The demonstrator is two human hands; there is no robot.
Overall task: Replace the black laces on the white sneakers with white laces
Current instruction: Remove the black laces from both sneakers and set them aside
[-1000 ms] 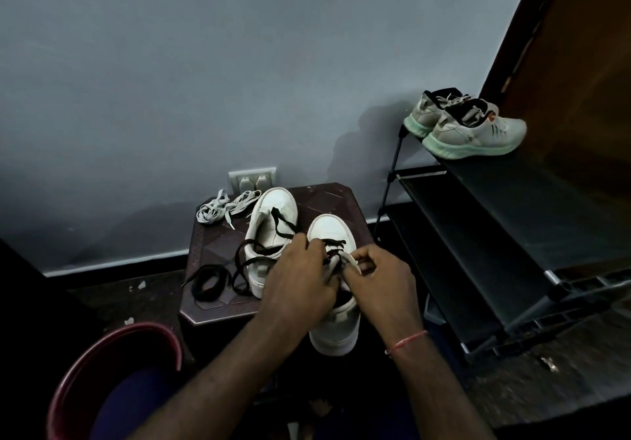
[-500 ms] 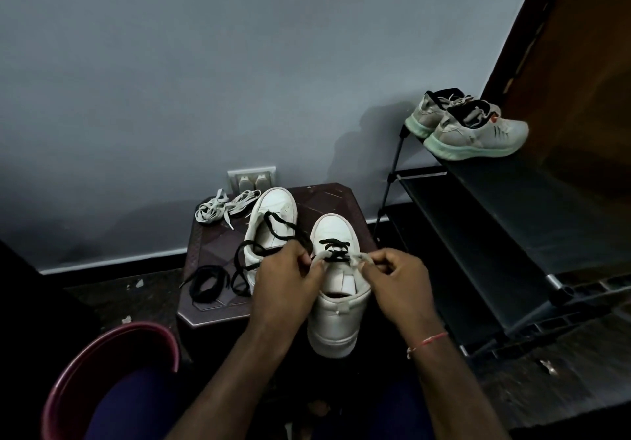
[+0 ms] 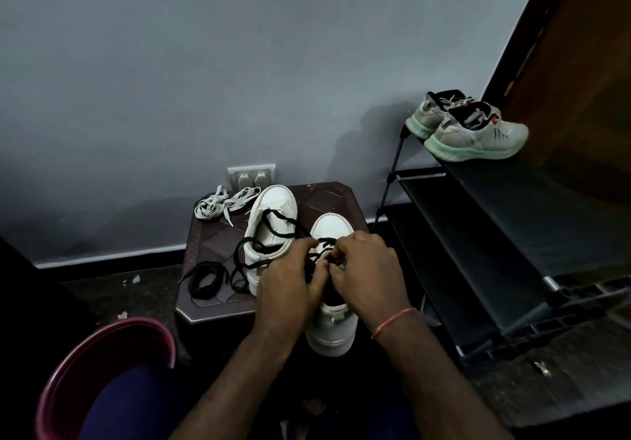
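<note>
Pinching black lace (image 3: 325,242) atop sneaker (image 3: 333,226), L hand (image 3: 290,284) & R hand (image 3: 370,275) fingers (image 3: 342,252).

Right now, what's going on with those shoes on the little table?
A person is working on the nearer white sneaker on the dark table. The left hand and right hand both pinch its black lace with their fingers. The other white sneaker beside it has a loose lace, also black, trailing onto the table. The white laces lie bundled at the table's far left corner, untouched.
</note>
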